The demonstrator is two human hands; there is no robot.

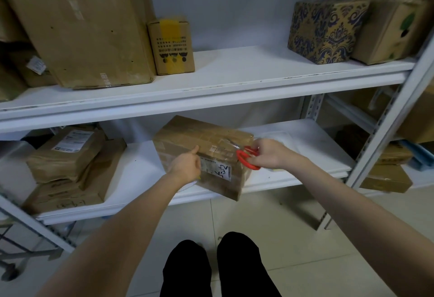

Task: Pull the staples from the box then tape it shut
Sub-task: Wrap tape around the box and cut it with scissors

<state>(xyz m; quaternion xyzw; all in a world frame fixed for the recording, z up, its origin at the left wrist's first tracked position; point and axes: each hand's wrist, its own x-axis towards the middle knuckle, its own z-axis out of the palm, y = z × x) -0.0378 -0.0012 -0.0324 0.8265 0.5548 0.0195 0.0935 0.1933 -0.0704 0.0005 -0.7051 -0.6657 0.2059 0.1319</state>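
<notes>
On the lower white shelf (141, 170), a creased, taped cardboard box (199, 137) sat near stacked brown parcels (68, 155). The left hand (186, 166) gripped its front edge; the right hand (267, 153) clasped red-handled scissors (244, 158), blades against its top.

Both bare arms reach forward from the lower corners of the frame towards its centre. The left arm (131, 221) runs up from the lower left, wrist straight. The left hand (185, 167) shows its back to the camera, thumb stretched up and to the right onto the box (199, 137), while its fingers lie hidden behind the hand. The right arm (340, 193) comes in from the lower right. The right hand (265, 153) has its fingers curled round the red handles of the scissors (246, 159), knuckles up.
</notes>
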